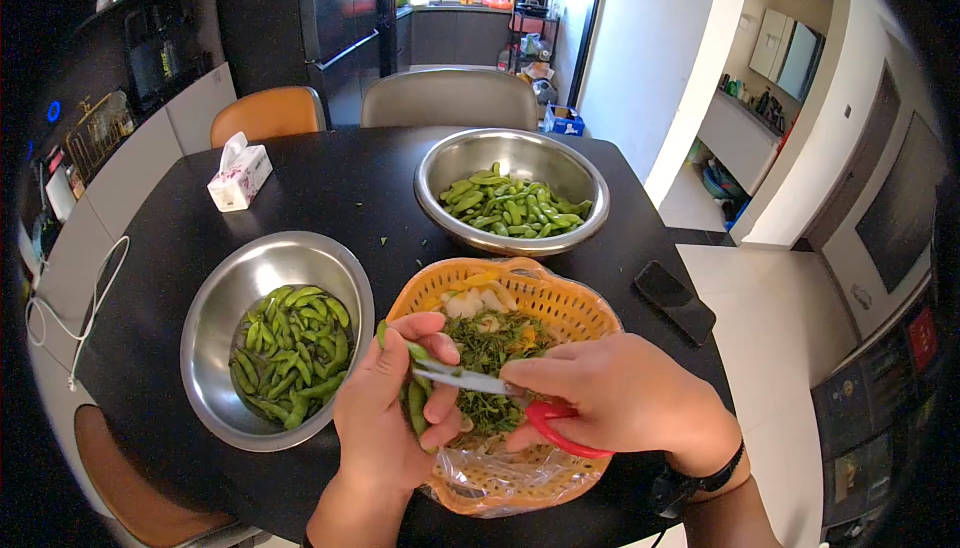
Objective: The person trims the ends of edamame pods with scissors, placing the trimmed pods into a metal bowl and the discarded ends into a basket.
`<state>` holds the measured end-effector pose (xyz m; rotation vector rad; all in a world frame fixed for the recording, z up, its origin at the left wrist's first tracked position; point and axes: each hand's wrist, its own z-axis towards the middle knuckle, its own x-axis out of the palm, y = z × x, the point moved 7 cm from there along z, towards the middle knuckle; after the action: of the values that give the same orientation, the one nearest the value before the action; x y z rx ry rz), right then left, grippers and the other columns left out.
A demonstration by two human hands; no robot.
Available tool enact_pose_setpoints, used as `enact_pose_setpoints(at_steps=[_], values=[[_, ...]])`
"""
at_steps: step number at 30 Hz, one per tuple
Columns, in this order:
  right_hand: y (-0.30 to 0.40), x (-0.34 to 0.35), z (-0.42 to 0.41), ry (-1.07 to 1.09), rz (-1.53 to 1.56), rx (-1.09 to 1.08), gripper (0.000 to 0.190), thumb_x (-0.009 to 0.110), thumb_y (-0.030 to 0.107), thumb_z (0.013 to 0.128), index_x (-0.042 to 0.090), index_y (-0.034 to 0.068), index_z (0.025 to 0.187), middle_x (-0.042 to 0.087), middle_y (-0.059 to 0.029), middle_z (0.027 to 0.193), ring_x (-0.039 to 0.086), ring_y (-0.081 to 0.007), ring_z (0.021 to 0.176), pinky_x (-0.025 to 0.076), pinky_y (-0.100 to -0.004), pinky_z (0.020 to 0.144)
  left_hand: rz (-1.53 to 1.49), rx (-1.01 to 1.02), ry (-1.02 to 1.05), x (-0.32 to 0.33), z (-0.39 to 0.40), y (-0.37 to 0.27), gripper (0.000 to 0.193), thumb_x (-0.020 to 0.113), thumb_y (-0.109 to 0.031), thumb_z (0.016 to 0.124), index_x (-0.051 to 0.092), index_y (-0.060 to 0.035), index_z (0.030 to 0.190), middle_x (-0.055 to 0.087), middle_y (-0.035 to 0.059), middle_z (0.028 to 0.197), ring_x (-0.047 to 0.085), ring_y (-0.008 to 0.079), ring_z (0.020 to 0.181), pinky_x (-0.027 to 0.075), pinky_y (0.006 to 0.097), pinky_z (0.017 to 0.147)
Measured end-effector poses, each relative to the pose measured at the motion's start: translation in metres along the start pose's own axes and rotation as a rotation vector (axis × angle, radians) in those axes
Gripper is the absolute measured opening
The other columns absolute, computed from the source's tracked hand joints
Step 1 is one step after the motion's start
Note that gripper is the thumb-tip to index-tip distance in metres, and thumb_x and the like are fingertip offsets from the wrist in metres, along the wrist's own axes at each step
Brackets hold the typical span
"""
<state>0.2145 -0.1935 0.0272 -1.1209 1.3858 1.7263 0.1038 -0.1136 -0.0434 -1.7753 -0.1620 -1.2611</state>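
My left hand holds several green edamame pods, one of them pinched between thumb and forefinger. In my right hand is a pair of scissors with red handles, its blades at the end of the pinched pod. Both hands are over an orange perforated plastic basket lined with clear plastic. Chopped green scraps and pale peelings lie in it. A steel bowl of pods stands to the left. Behind the basket is another steel bowl with more pods.
The dark table carries a tissue pack at the back left and a black phone near its right edge. A white cable trails at the left. Grey and orange chairs stand behind the table.
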Motion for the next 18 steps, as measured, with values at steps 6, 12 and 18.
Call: enact_pose_setpoints(at_steps=[6,12,18], values=[[-0.001,0.000,-0.001,0.024,-0.139,0.107,0.032,0.059,0.027,0.080,0.053,0.012,0.108,0.062,-0.0108,0.084,0.062,-0.0325,0.074,0.049,-0.0432,0.061,-0.057,-0.044,0.016,0.003,0.002,0.002,0.036,0.042,-0.033,0.096,0.047,-0.0029,0.114,0.056,0.0088,0.094,0.041,0.0098,0.058,0.033,0.0208,0.037],[0.001,-0.004,0.001,0.009,-0.123,0.106,0.034,0.059,0.028,0.080,0.054,0.011,0.110,0.062,-0.0108,0.084,0.062,-0.0319,0.076,0.050,-0.0423,0.062,0.134,0.079,0.012,0.006,-0.002,-0.004,0.029,0.040,-0.031,0.097,0.046,-0.0044,0.104,0.058,0.0137,0.097,0.040,0.0096,0.054,0.032,0.0204,0.035],[0.002,-0.011,-0.003,-0.026,-0.100,0.099,0.033,0.061,0.028,0.079,0.055,0.010,0.106,0.063,-0.0110,0.085,0.062,-0.0324,0.077,0.050,-0.0418,0.064,0.311,0.111,-0.051,0.012,-0.005,-0.004,0.025,0.041,-0.033,0.096,0.045,-0.0090,0.099,0.057,0.0111,0.080,0.036,0.0092,0.043,0.028,0.0189,0.030]])
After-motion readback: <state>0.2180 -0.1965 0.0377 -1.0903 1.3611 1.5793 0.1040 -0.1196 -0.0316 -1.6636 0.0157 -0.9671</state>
